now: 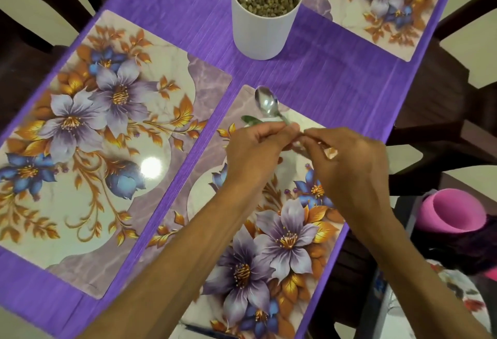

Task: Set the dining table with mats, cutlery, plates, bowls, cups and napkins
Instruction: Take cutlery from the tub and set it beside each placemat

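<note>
purple table point(336, 75) laid with mats; your left hand point(258, 150) and right hand point(349, 161) pinch a light, slick spoon point(266, 104) — hold it mid-handle.

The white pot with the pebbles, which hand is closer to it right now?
Left. The left hand is just below the white pot, slightly left of it, holding a spoon. The right hand sits lower and further right.

Both forearms bare, reached forward, converging. Left hand point(255, 147) fingers curled, pinching spoon point(269, 106) handle. Right hand point(347, 158) fingertips met left hand's, also pinching.
</note>
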The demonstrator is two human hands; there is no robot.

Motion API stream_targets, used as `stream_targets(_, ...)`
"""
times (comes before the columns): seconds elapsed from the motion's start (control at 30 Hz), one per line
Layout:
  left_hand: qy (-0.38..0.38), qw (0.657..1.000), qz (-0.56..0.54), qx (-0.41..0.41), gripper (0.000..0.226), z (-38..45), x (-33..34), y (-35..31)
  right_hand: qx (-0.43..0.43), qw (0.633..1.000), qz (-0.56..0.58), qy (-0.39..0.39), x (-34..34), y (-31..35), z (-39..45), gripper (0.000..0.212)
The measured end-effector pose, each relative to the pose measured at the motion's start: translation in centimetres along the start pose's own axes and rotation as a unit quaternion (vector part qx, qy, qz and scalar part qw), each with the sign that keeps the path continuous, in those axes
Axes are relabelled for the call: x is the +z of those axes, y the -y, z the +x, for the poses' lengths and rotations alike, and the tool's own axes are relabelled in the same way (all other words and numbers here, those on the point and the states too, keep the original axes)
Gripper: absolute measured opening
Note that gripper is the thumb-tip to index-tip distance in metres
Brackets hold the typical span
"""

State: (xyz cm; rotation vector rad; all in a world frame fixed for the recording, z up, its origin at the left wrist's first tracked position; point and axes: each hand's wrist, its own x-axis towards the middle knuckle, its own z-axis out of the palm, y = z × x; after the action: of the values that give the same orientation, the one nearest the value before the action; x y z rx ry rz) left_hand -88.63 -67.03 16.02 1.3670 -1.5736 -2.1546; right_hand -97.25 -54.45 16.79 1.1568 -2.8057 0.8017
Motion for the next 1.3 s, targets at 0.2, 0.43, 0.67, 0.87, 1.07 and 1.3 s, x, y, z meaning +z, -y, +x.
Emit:
stream_targets(0.2, -0.008, 0.996, 0.084, 0.041, 0.024, 2.3, 1.0, 0.3, 0.028, 0.993, -0.057, 0.100, 2.2, -3.3, 2.8, 0.022)
stream_targets(0.43, -0.006, 0.932, 0.321, 0.168, 0.015, 0.0, -2.2, 4.0, 0.069, 0.993, 0.018, 0.094, 2.7, -4.3, 3.0, 0.025)
stream_targets(0.67, -0.018, 0.934, 0.315, 0.167, 0.018, 0.4, -2.5, 4.4, 0.078, 0.991, 0.012, 0.105, 2.5, -4.2, 3.8, 0.022)
stream_targets(0.87, -0.021, 0.934, 0.321, 0.158, 0.018, 0.5, -2.4, 4.4, 0.082, 0.991, 0.015, 0.103, 2.0, -4.6, 3.6, 0.024)
stream_targets(1.07, -0.017, 0.901, 0.388, 0.192, 0.020, 0.2, -2.9, 3.9, 0.010, 0.996, -0.059, 0.063, 1.3, -3.5, 1.9, 0.035)
stream_targets(1.3, -0.062, 0.798, 0.532, 0.277, 0.031, -0.6, -4.9, 4.2, -0.037, 0.995, -0.040, 0.086, 2.9, -2.9, -0.6, 0.020)
